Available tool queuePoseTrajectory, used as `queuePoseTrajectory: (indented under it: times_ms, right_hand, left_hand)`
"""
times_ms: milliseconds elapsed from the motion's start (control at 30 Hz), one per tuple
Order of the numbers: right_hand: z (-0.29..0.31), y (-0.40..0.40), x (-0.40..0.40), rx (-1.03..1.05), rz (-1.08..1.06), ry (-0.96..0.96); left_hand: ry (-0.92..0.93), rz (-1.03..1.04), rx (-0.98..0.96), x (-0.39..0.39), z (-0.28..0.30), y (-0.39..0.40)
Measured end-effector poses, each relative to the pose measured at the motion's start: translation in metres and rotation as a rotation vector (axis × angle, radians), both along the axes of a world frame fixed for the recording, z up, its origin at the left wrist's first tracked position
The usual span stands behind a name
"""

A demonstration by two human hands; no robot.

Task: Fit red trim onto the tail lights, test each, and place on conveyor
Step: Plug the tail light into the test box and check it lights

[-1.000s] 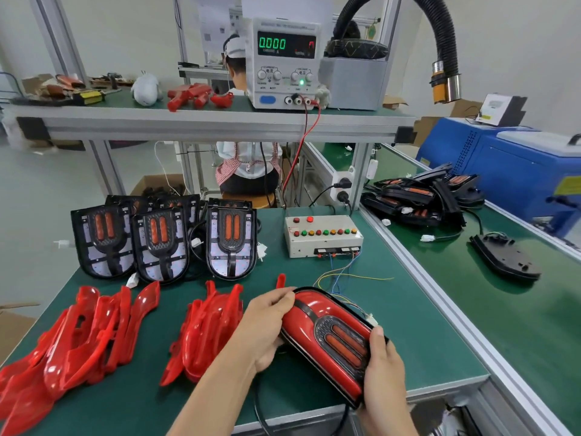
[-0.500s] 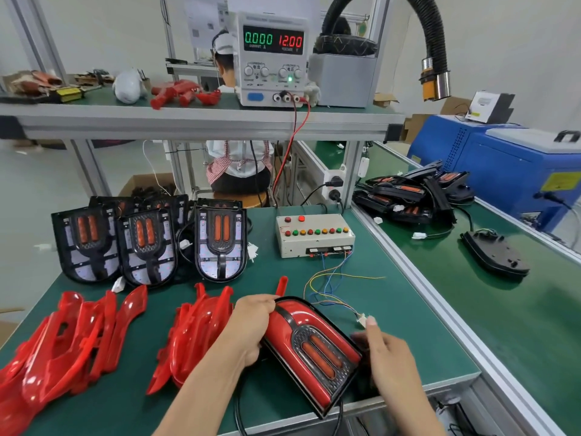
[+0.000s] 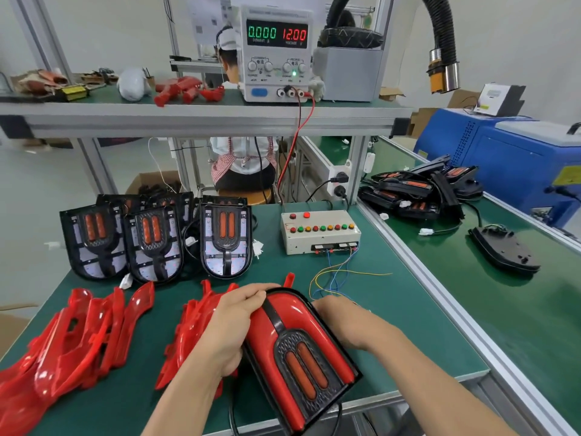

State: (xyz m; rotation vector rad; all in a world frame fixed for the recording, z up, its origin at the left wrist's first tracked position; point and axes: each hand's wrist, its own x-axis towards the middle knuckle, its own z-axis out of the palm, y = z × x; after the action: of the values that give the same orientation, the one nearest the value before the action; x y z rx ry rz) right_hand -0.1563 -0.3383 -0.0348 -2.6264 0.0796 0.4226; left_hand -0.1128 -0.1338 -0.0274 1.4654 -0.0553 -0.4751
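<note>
A tail light with red trim fitted lies near the front edge of the green bench, lens up. My left hand grips its left side, fingers curled over the rounded top. My right hand lies back-up against its right edge, where the coloured wires from the test box end; its fingertips are hidden. Loose red trims lie in two piles, one at the left and one under my left forearm. Untrimmed tail lights stand in a row behind them.
The power supply on the shelf reads 0.000 and 12.00. The conveyor runs along the right, carrying a heap of tail lights and one face-down unit. A person sits behind the bench. A blue machine stands beyond the conveyor.
The tail light has turned more upright toward me. My right hand moved from the light's lower end up to its upper right edge by the wires. My left hand keeps its grip.
</note>
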Motion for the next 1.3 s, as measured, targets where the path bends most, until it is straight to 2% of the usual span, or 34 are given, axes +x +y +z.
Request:
queuePoseTrajectory:
  times_ms: [200,300,400,467,700,933,1033,1133,1233,1300]
  right_hand:
    - [-0.013,0.001,0.0,0.027,0.04,-0.104]
    - [-0.023,0.0,0.0,0.051,-0.012,-0.135]
    - [-0.028,-0.003,-0.001,0.203,-0.121,-0.106]
    - [-0.029,-0.005,-0.002,0.226,-0.156,-0.102]
    - [-0.025,0.008,0.001,0.062,-0.207,-0.194]
    - [-0.021,0.028,0.009,-0.099,-0.283,-0.176]
    - [-0.02,0.025,0.001,0.058,-0.358,-0.247]
    - [-0.014,0.012,-0.018,0.394,-0.523,-0.34]
    - [-0.015,0.0,-0.041,0.783,-0.661,-0.317]
    - [-0.017,-0.01,-0.055,0.872,-0.715,-0.326]
  left_hand:
    - [0.164,0.266,-0.294,0.003,0.009,0.023]
    - [0.164,0.336,-0.344,0.009,0.014,0.037]
    - [0.131,0.353,-0.357,0.013,0.021,0.045]
    - [0.13,0.359,-0.356,0.015,0.023,0.048]
    - [0.182,0.402,-0.378,0.025,0.021,0.052]
    - [0.168,0.376,-0.347,0.027,0.023,0.05]
    - [0.131,0.293,-0.28,0.026,0.026,0.042]
    - [0.085,0.16,-0.123,0.023,0.028,0.025]
    - [0.077,-0.006,0.066,0.017,0.023,-0.002]
    - [0.073,-0.119,0.177,0.013,0.015,-0.023]
